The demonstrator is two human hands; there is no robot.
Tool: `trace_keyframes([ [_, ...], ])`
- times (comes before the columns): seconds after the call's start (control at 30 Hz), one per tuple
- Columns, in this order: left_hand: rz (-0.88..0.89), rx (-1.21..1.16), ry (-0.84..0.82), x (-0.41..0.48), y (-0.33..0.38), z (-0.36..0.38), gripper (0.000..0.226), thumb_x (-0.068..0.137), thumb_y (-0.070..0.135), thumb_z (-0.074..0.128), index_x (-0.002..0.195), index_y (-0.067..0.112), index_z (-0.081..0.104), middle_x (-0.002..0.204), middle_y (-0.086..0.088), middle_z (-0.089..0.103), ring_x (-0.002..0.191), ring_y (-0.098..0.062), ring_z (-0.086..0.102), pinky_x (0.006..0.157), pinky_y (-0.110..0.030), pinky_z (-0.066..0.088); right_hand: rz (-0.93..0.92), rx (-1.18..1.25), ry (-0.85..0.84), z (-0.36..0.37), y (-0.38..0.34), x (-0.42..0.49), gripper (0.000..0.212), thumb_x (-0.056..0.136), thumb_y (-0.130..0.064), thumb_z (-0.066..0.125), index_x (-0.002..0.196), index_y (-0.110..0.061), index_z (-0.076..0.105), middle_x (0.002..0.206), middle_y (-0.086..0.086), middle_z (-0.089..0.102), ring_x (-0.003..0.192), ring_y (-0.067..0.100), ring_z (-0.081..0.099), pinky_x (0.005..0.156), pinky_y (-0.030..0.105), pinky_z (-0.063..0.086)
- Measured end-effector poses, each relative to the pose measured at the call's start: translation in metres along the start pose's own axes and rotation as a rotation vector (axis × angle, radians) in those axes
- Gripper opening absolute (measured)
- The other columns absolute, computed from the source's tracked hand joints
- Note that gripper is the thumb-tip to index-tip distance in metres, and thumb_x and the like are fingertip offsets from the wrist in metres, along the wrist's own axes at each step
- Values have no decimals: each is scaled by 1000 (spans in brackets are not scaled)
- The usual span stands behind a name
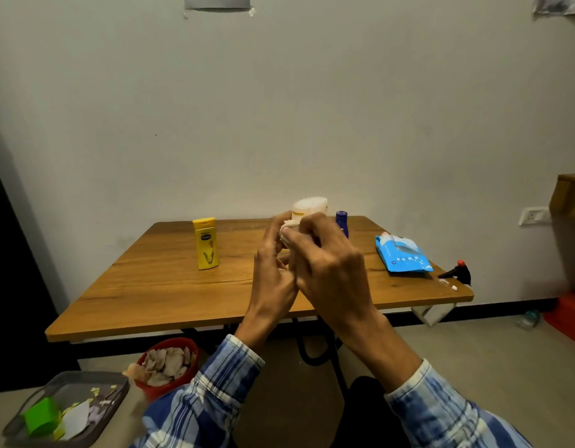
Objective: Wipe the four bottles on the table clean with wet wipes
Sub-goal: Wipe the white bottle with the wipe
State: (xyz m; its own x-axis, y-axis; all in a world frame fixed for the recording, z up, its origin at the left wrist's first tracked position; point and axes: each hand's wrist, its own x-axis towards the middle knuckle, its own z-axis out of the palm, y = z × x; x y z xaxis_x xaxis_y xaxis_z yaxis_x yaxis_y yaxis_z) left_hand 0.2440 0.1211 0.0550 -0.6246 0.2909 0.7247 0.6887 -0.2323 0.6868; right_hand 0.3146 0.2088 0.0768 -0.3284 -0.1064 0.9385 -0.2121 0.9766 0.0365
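My left hand (pixel 273 273) and my right hand (pixel 328 270) are raised together above the wooden table (pixel 156 286). Between them they hold a pale bottle (pixel 310 206), upside down, with only its base showing above my fingers. A white wet wipe (pixel 287 229) is pressed against the bottle under my right fingers. A yellow lotion bottle (pixel 207 244) stands upright on the table to the left. A dark blue bottle (pixel 342 221) stands behind my right hand, partly hidden. The blue wet wipe pack (pixel 404 255) lies on the table's right side.
A black spray head with a red tip (pixel 457 273) pokes up at the table's right edge, beside small white scraps. On the floor at lower left sit a red bin (pixel 168 367) full of used wipes and a grey tray (pixel 66 409) with a green object.
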Motion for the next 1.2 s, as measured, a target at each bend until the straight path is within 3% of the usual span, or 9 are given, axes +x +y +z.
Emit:
trace_keyframes([
  [0.2, -30, -1, 55, 3, -6, -10, 60, 85, 11, 76, 132, 36, 49, 118, -4, 60, 109, -25, 65, 78, -53, 62, 347, 237, 156, -11, 28, -8, 24, 83, 1, 75, 104, -10, 76, 105, 6, 65, 92, 13, 63, 75, 16, 56],
  [0.33, -19, 11, 41, 6, -11, -12, 64, 86, 9, 76, 133, 43, 51, 126, 6, 59, 114, -20, 63, 83, -47, 62, 482, 507, 201, -17, 35, -7, 19, 87, -3, 74, 104, -11, 76, 106, 2, 68, 101, 13, 65, 78, 20, 57],
  [0.47, 11, 73, 50, 8, -20, -14, 51, 90, 11, 74, 134, 27, 55, 130, 0, 60, 119, -17, 61, 88, -44, 61, 553, 655, 248, -26, 39, -4, 19, 88, -2, 72, 106, -6, 75, 110, 6, 69, 106, 19, 67, 81, 29, 60],
  [0.6, 90, 163, 36, 9, -22, -12, 49, 88, 2, 74, 133, 16, 60, 127, -1, 61, 116, -17, 61, 87, -35, 60, 462, 591, 227, -32, 32, 3, 26, 91, 1, 69, 115, -7, 73, 118, 4, 67, 114, 17, 64, 87, 28, 59],
  [0.73, 140, 239, 47, 11, -24, -11, 49, 87, -1, 74, 131, 15, 61, 118, -1, 61, 107, -18, 62, 82, -38, 58, 196, 372, 118, -28, 22, 2, 37, 87, 9, 69, 122, -5, 69, 125, 6, 69, 120, 14, 62, 96, 25, 53],
  [0.87, 168, 262, 38, 9, -25, -10, 52, 87, -5, 72, 133, 15, 60, 116, -2, 60, 106, -18, 61, 80, -32, 58, 203, 244, 135, -24, 28, 0, 36, 86, 8, 69, 119, -5, 71, 122, 8, 70, 115, 19, 63, 93, 19, 52],
  [1.0, 182, 255, 41, 9, -23, -8, 39, 91, -1, 70, 126, 12, 60, 115, -4, 61, 102, -17, 61, 74, -24, 55, -18, 78, 21, -19, 19, -2, 30, 84, 6, 71, 113, 0, 73, 117, 14, 70, 108, 27, 62, 90, 25, 51],
  [1.13, 191, 279, 41, 9, -23, -7, 49, 86, -9, 70, 130, 12, 60, 119, -3, 61, 107, -16, 61, 80, -28, 56, 158, 137, 90, -23, 31, 5, 29, 85, 6, 70, 113, -2, 73, 114, 13, 69, 108, 25, 60, 89, 25, 52],
  [1.2, 192, 253, 36, 9, -22, -6, 44, 89, -6, 69, 129, 13, 60, 118, -4, 61, 106, -18, 62, 80, -31, 57, 34, 83, 39, -23, 21, 3, 27, 86, 6, 67, 111, -1, 73, 113, 15, 69, 108, 26, 60, 90, 21, 47],
])
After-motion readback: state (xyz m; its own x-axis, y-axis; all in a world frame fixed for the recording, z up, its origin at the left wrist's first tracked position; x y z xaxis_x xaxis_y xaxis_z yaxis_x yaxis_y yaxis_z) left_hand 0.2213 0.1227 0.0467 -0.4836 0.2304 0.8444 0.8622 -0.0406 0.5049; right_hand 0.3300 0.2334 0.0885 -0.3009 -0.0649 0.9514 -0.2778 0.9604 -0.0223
